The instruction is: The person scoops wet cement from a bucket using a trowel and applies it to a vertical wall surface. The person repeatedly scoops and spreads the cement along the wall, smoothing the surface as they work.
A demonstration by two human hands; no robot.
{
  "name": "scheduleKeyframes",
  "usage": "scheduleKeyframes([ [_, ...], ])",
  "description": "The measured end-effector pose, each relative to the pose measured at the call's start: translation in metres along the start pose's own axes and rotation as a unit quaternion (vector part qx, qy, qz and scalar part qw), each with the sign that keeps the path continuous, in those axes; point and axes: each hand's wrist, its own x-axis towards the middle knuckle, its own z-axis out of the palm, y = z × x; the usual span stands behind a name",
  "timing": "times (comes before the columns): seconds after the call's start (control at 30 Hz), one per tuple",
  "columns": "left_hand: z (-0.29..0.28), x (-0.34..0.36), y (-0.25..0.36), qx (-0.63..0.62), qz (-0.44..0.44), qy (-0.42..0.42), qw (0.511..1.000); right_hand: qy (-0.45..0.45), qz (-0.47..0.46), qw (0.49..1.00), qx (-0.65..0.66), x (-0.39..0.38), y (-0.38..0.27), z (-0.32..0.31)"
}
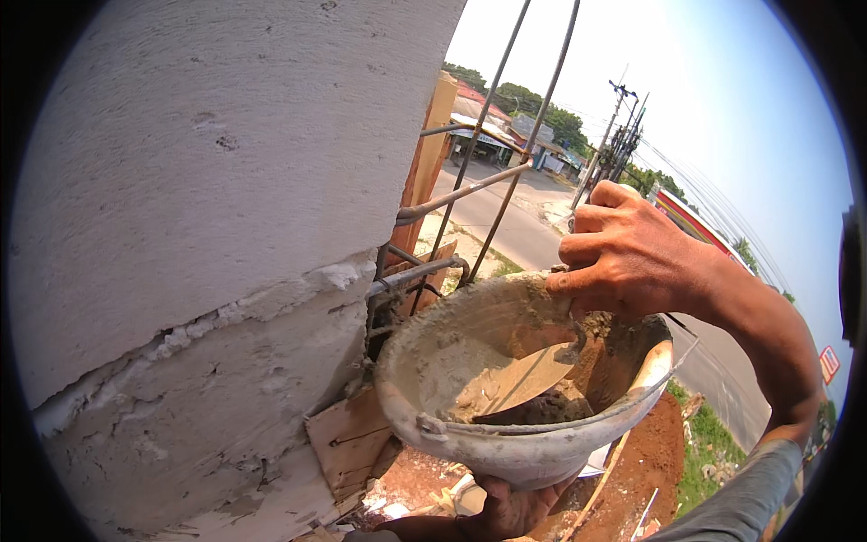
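A round, mortar-caked bucket (424,397) with grey mortar inside hangs in the middle foreground, tilted a little toward me. My left hand (515,510) holds it from underneath, partly hidden by its base. My right hand (623,253) is over the far rim, fingers curled round the handle of a trowel whose metal blade (519,378) dips into the bucket. Left of the bucket rises a rough white block wall (208,154), with a ragged mortar joint (226,321) across its lower part.
Thin vertical steel rods (492,90) and short crossbars (461,191) stick out beside the wall, backed by wooden boards (432,104). Below are loose boards (352,434), reddish soil (657,452) and grass. Beyond lie a road (492,215), low shops and utility poles (616,108).
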Motion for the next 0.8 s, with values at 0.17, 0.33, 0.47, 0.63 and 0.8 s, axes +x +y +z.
scheduleKeyframes([
  [0.17, 0.003, 0.0, 0.0, 0.005, -0.003, 0.001, 1.0, 0.091, 0.086, 0.991, -0.048, -0.012, 0.017, -0.009],
  [0.33, 0.002, -0.001, 0.0, 0.025, 0.003, 0.001, 1.0, 0.054, 0.063, 0.995, -0.06, -0.007, 0.019, -0.042],
  [0.47, -0.006, -0.006, -0.003, -0.008, -0.025, 0.026, 0.999, -0.043, -0.028, 0.995, -0.082, 0.015, -0.007, -0.026],
  [0.63, -0.014, -0.008, -0.009, -0.04, -0.026, 0.027, 0.999, 0.027, -0.059, 0.996, -0.064, 0.019, 0.003, 0.009],
  [0.8, -0.014, -0.009, -0.009, -0.042, -0.03, 0.024, 0.998, 0.094, 0.021, 0.993, -0.071, 0.001, 0.019, 0.014],
])
